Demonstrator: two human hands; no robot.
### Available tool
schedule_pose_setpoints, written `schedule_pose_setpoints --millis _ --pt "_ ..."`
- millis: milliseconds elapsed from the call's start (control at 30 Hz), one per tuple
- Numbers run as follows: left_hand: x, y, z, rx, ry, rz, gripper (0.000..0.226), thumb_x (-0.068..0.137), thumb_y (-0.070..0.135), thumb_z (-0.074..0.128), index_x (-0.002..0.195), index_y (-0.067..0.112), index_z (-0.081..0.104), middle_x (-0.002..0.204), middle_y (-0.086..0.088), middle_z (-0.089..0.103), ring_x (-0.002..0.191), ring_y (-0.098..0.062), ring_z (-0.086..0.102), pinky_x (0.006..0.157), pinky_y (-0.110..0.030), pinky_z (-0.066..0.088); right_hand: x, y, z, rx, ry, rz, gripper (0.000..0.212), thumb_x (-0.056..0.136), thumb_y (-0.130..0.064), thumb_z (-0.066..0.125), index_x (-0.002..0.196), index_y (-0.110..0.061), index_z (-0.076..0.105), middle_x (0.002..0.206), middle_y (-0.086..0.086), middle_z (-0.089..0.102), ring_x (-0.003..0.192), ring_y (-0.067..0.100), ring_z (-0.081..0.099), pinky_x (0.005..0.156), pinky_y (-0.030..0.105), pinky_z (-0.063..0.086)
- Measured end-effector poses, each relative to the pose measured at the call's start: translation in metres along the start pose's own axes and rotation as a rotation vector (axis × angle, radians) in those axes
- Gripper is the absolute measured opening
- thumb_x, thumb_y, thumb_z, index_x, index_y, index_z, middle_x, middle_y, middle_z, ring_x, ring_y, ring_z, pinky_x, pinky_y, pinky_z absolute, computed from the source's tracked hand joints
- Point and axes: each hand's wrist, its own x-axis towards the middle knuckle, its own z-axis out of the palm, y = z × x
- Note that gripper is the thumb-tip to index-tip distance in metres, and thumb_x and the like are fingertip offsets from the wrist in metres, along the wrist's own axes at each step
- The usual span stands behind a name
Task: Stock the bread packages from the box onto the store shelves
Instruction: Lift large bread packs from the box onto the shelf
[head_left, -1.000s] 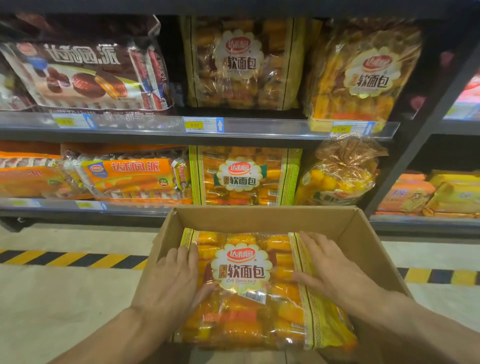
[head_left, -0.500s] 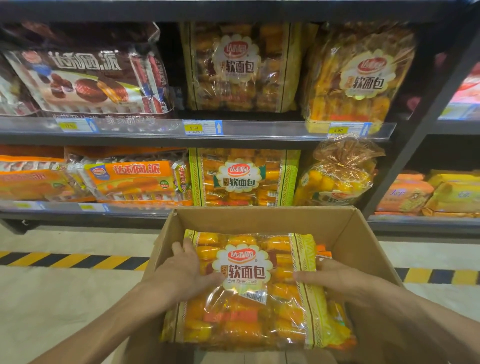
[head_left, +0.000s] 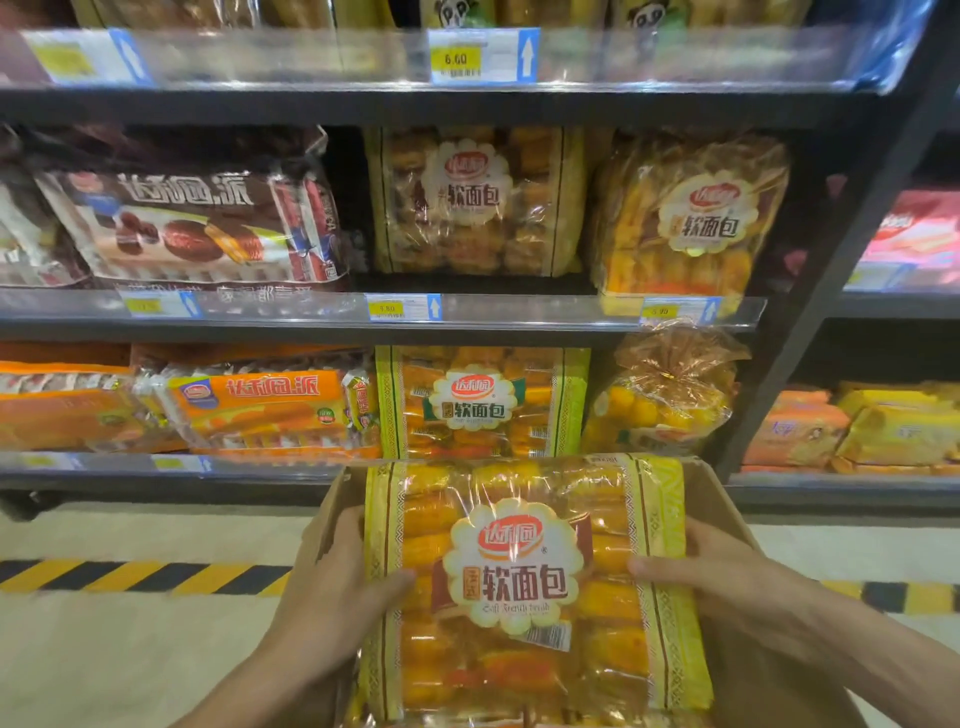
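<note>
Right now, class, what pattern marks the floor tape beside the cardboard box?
Diagonal yellow-and-black hazard stripes on the floor tape, best seen in the head view.

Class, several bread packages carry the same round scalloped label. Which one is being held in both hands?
The bread package over the box, nearest the camera. The left hand and right hand grip its sides; the others rest on shelves.

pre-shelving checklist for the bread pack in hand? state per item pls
1. Left hand grips the bread package at its left edge: ok.
2. Right hand grips its right edge: ok.
3. Package lifted above the cardboard box: ok.
4. Label faces the person, upright: ok.
5. Matching soft bread pack on the lower shelf straight ahead: ok.
6. Free space behind or beside that pack: cannot tell.
</note>
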Motion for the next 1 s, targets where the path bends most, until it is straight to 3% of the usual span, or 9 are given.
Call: schedule_pose_setpoints --millis 67,167,300,433,533,600,733,867,1000 --pt "-0.004 0.007 -0.007 -0.065 0.041 0.063 0.061 0.086 0.051 0.070 0.119 0.072 0.024 0.131 0.020 0.054 0.119 -0.009 0.059 0.097 -0.036 0.054 -0.008 -0.013 0.003 -0.046 0.035 -0.083 0.079 0.070 -0.037 0.095 0.138 -0.026 0.055 0.118 0.000 0.079 0.108 0.023 0.076 0.105 0.052 0.053" --pt "-0.012 0.023 -0.019 -0.159 0.120 0.147 0.063 0.089 0.043 0.068 0.135 0.055 0.026 0.113 0.034 0.057 0.097 0.008 0.063 0.077 -0.017 0.055 -0.020 -0.038 0.007 -0.091 0.114 -0.233 0.079 0.066 -0.049 0.094 0.134 -0.036 0.056 0.112 -0.016 0.078 0.106 0.015 0.076 0.103 0.052 0.055" --pt "-0.008 0.050 -0.049 -0.110 0.333 0.307 0.057 0.081 0.052 0.068 0.130 0.050 0.039 0.106 0.039 0.066 0.095 0.015 0.063 0.089 -0.028 0.055 -0.032 -0.086 0.008 -0.215 0.215 -0.529 0.079 0.063 -0.060 0.089 0.133 -0.035 0.060 0.119 -0.015 0.077 0.108 0.007 0.074 0.099 0.044 0.057" --pt "0.015 0.085 -0.083 -0.142 0.506 0.469 0.047 0.085 0.046 0.069 0.129 0.037 0.053 0.109 0.036 0.067 0.104 0.014 0.062 0.088 -0.033 0.056 -0.031 -0.146 0.004 -0.287 0.334 -0.795 0.067 0.073 -0.044 0.085 0.134 -0.027 0.062 0.121 -0.014 0.076 0.114 0.006 0.071 0.100 0.039 0.054" --pt "0.045 0.108 -0.108 -0.146 0.633 0.600 0.045 0.089 0.031 0.075 0.128 0.029 0.052 0.106 0.026 0.068 0.100 -0.002 0.067 0.089 -0.044 0.056 -0.022 -0.189 -0.002 -0.371 0.401 -0.977 0.060 0.082 -0.024 0.085 0.137 -0.014 0.062 0.125 -0.008 0.075 0.119 0.009 0.069 0.106 0.041 0.054" --pt "0.066 0.120 -0.121 -0.169 0.673 0.674 0.048 0.089 0.027 0.076 0.128 0.024 0.050 0.110 0.019 0.069 0.103 -0.004 0.068 0.092 -0.046 0.054 -0.009 -0.213 -0.006 -0.382 0.465 -1.063 0.059 0.082 -0.016 0.086 0.136 -0.009 0.064 0.124 -0.003 0.075 0.118 0.010 0.070 0.106 0.041 0.054" --pt "0.104 0.138 -0.138 -0.196 0.717 0.760 0.059 0.090 0.032 0.075 0.138 0.022 0.041 0.121 0.010 0.068 0.108 -0.004 0.067 0.096 -0.037 0.055 0.017 -0.248 -0.011 -0.351 0.584 -1.174 0.070 0.081 -0.033 0.089 0.141 -0.012 0.059 0.131 -0.003 0.071 0.125 0.015 0.066 0.108 0.047 0.052" --pt "0.138 0.143 -0.142 -0.151 0.761 0.780 0.060 0.090 0.035 0.074 0.138 0.017 0.042 0.128 0.003 0.062 0.116 -0.011 0.062 0.100 -0.028 0.050 0.042 -0.263 -0.013 -0.378 0.619 -1.198 0.065 0.085 -0.030 0.087 0.141 -0.012 0.059 0.132 -0.003 0.070 0.126 0.012 0.065 0.108 0.045 0.052" --pt "0.165 0.139 -0.139 -0.072 0.730 0.737 0.052 0.094 0.028 0.069 0.138 0.023 0.043 0.135 0.000 0.055 0.126 -0.015 0.053 0.108 -0.040 0.046 0.068 -0.265 -0.012 -0.395 0.646 -1.120 0.067 0.083 -0.033 0.085 0.142 -0.018 0.057 0.128 -0.008 0.072 0.122 0.008 0.066 0.106 0.040 0.053"
